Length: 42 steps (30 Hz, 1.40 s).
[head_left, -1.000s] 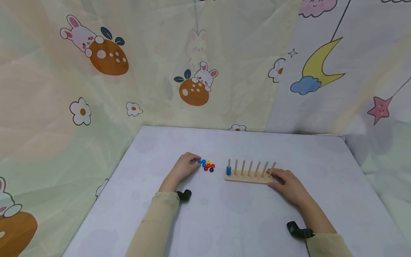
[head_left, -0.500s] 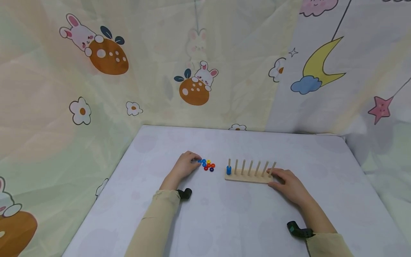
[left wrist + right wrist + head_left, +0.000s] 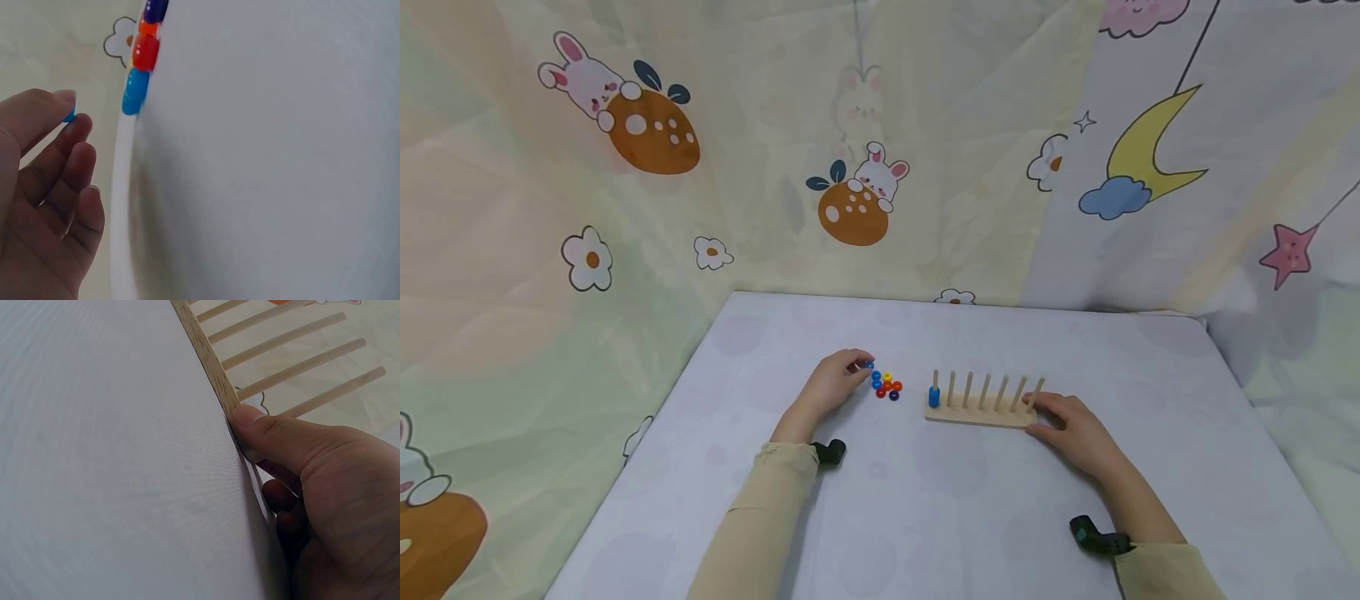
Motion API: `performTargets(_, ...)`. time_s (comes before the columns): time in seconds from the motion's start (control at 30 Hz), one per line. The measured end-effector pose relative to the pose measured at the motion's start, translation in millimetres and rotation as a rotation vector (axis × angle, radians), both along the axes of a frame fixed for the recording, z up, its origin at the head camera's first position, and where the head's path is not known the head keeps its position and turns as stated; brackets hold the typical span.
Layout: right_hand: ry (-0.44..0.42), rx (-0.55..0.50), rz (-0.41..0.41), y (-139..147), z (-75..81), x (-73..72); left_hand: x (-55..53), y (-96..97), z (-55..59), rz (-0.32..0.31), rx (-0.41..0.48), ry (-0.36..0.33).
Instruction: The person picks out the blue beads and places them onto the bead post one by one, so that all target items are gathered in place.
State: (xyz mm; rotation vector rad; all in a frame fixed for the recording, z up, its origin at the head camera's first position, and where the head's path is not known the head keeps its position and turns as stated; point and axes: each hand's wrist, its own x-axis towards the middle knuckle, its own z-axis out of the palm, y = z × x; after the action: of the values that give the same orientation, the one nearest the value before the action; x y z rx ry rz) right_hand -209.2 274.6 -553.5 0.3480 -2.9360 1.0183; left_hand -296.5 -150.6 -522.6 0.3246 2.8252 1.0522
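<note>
Between thumb and index fingertip, my left hand [image 3: 833, 382] pinches a blue bead [image 3: 69, 117], raised a little above the table. Right beside it lies a small cluster of beads [image 3: 887, 386] in blue, yellow, orange, red and dark purple. A wooden peg board [image 3: 981, 414] with a row of several upright pegs stands to the right of the cluster. Blue beads [image 3: 934, 397] sit on its leftmost peg. My right hand [image 3: 1078, 433] grips the board's right end, the thumb on its front edge [image 3: 215, 372]; the other fingers are partly hidden in the right wrist view.
The table [image 3: 880, 500] has a pale cloth top. Its back edge meets a printed fabric backdrop [image 3: 760, 167], which also runs along both sides. A black wrist device [image 3: 831, 453] shows at the left cuff and another [image 3: 1099, 537] near the right.
My left hand has picked up the blue bead from the left side of the cluster and lifted it slightly up and away. The right hand and the peg board stay put.
</note>
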Motion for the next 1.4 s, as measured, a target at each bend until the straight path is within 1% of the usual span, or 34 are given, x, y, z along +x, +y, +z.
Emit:
performTargets(0.07,0.0,0.0,0.004,-0.2,-0.1,-0.3,0.6,2.2,3.6,-0.006,0.006,0.014)
performTargets(0.17,0.003,-0.002,0.008,-0.6,0.1,-0.6,2.0,6.9,10.3,-0.029,0.018,0.056)
performTargets(0.3,0.006,-0.002,0.005,-0.3,0.4,-0.5,6.5,17.3,23.3,-0.073,0.06,0.117)
performTargets(0.43,0.005,0.002,0.003,0.7,-0.4,-0.4,13.2,28.9,37.2,-0.115,0.104,0.163)
performTargets(0.6,0.004,-0.002,0.005,0.9,-0.7,-0.5,19.7,43.3,51.1,-0.16,0.147,0.181)
performTargets(0.73,-0.001,-0.001,0.004,0.7,-0.3,-0.2,24.5,55.7,58.5,-0.191,0.161,0.181)
performTargets(0.97,-0.002,0.005,-0.002,0.5,1.7,0.9,30.4,73.4,62.1,-0.257,0.171,0.206)
performTargets(1.1,-0.008,0.007,-0.003,1.0,1.6,0.9,33.0,80.0,62.2,-0.293,0.149,0.23)
performTargets(1.23,-0.003,0.011,-0.004,1.2,1.8,0.3,34.1,83.8,61.5,-0.304,0.124,0.248)
performTargets(1.4,-0.009,0.009,-0.007,0.7,1.3,0.5,34.7,85.4,58.4,-0.314,0.103,0.242)
